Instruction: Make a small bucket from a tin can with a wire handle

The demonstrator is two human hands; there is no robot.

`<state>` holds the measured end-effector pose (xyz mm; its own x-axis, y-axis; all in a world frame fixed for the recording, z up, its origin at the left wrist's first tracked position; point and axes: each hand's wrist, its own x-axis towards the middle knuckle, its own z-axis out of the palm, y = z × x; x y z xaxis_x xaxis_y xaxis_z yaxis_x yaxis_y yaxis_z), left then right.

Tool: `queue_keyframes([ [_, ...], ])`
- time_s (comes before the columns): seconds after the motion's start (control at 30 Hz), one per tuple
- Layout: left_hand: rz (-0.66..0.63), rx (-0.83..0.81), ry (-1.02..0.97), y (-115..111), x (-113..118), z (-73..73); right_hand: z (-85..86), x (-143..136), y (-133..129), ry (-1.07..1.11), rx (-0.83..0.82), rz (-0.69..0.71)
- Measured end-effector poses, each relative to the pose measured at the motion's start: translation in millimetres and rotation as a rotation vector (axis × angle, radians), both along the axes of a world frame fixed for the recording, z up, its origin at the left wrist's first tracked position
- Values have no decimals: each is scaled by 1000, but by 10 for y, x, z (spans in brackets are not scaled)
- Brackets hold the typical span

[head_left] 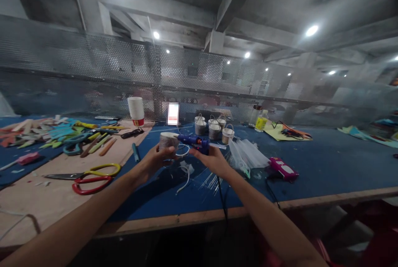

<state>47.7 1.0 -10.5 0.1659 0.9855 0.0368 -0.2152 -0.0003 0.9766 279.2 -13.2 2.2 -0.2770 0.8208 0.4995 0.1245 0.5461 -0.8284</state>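
My left hand (155, 160) is wrapped round a small grey cup (168, 140) with a pale rim, held above the blue mat (149, 200). My right hand (212, 158) grips a blue glue gun (196, 142), its nozzle touching or close to the cup's rim. A clear glue stick juts from the back of the gun, and a black cord hangs below my right hand. Beneath the hands, white cord (184, 180) and thin clear strands (211, 182) lie on the mat. Behind the gun stand several small cups with looped handles (214, 129).
Large scissors (90, 175) lie at the left near markers and foam pieces (52, 130). Stacked paper cups (136, 109) stand at the back. Plastic bags (247, 155), a magenta packet (283, 169) and a yellow-labelled bottle (261, 121) are on the right.
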Motion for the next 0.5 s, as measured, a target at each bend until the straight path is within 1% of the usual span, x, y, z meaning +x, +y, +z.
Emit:
queue_keyframes([
  [0.23,3,2,-3,-7,11,-14,-53,19,18,-11,41,31],
  [0.37,-8,10,8,1,10,-25,-71,20,22,-27,84,16],
  [0.5,13,12,43,-5,17,-23,-41,37,0,-84,146,-21],
])
